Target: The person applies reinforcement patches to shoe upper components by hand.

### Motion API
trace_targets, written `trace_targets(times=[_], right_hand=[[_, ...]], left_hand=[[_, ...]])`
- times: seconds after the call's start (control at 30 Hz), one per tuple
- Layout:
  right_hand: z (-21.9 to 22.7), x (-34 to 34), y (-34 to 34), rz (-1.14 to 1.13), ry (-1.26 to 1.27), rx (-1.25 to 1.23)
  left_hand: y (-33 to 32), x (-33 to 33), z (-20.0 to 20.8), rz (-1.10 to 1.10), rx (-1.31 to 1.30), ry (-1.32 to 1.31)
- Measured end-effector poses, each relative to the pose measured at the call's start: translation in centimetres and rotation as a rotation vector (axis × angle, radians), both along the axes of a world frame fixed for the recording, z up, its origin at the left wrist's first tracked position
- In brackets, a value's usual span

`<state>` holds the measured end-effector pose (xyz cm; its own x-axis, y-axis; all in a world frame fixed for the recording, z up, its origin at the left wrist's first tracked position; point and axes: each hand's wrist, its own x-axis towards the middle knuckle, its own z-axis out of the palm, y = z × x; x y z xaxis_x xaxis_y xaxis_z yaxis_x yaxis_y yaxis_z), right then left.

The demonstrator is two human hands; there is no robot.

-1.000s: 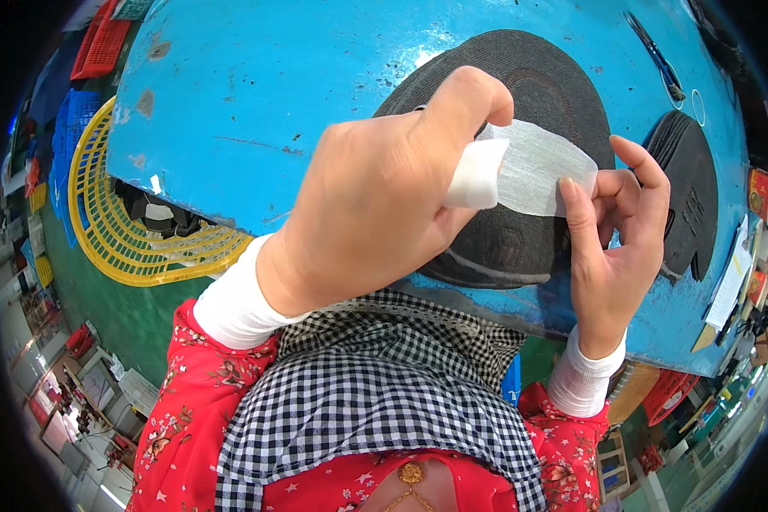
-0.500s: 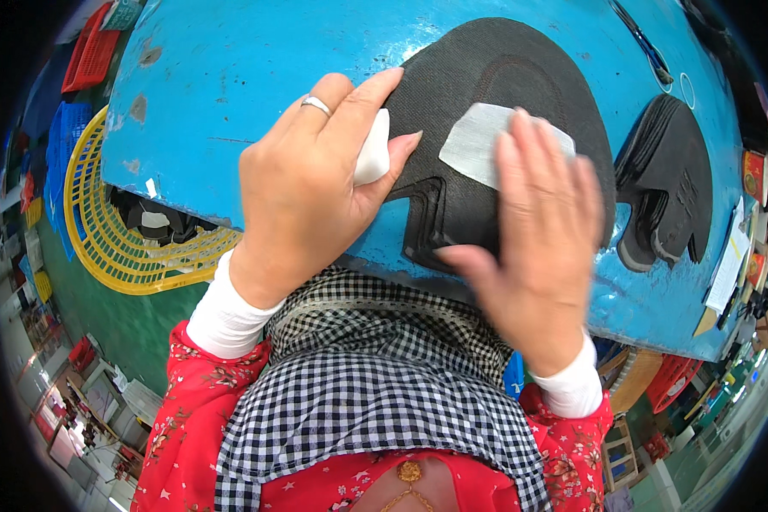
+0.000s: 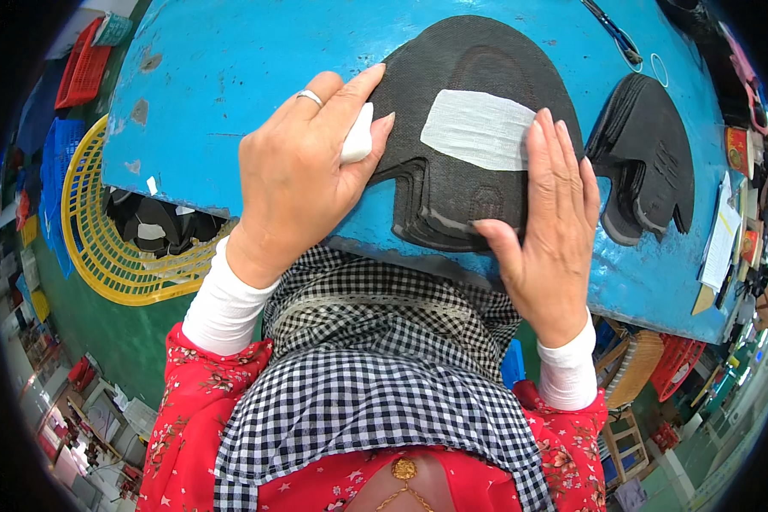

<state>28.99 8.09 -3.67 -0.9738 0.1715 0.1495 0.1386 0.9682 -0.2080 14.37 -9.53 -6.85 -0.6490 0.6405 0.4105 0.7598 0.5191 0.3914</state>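
A stack of black, rounded fabric-like pieces (image 3: 452, 55) with a notched lower edge lies in front of me. On its top piece a pale, translucent white patch (image 3: 478, 130) rests flat with slight creases. My left hand (image 3: 303, 162), a ring on one finger, is closed round a small white block-like thing (image 3: 358, 136) whose kind I cannot make out. Its index fingertip and thumb reach the stack's left edge. My right hand (image 3: 555, 209) lies open along the stack's right side, fingertips at the patch's right end and thumb near the stack's lower edge.
Beside the main stack, to the right, is another black stack (image 3: 644, 154) on the blue table (image 3: 205, 85). Dark-handled snips (image 3: 613, 30) lie at the back right. A yellow basket (image 3: 81, 222) holding black pieces stands left of the table. Papers (image 3: 721, 235) sit at the right edge.
My right hand has moved off the white patch toward its right end, uncovering most of it. My left hand still grips the white thing. The stacks appear farther left in view.
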Motion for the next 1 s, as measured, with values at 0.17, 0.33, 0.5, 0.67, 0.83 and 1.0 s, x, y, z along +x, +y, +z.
trace_targets(times=[0.17, 0.33, 0.5, 0.67, 0.83, 1.0], right_hand=[[1.9, 2.7, 7.1, -0.221, 0.334, -0.374], [3.4, 4.7, 19.8, -0.374, 0.287, 0.247], [3.0, 5.5, 23.0, -0.531, -0.075, -0.350], [3.7, 5.0, 21.3, -0.523, -0.037, -0.134], [3.7, 5.1, 21.0, -0.517, 0.125, -0.101], [4.6, 7.0, 18.8, -0.340, 0.429, -0.419]], left_hand=[[-0.2, -0.1, -0.1, 0.004, 0.027, -0.005], [-0.3, 0.0, 0.3, 0.009, 0.028, -0.022], [-0.2, 0.1, 0.1, 0.007, 0.041, -0.022], [0.0, 0.1, 0.2, 0.006, 0.055, -0.018], [0.2, 0.1, 0.3, 0.003, 0.065, -0.041], [-0.3, 0.2, 0.3, 0.012, 0.087, -0.047]])
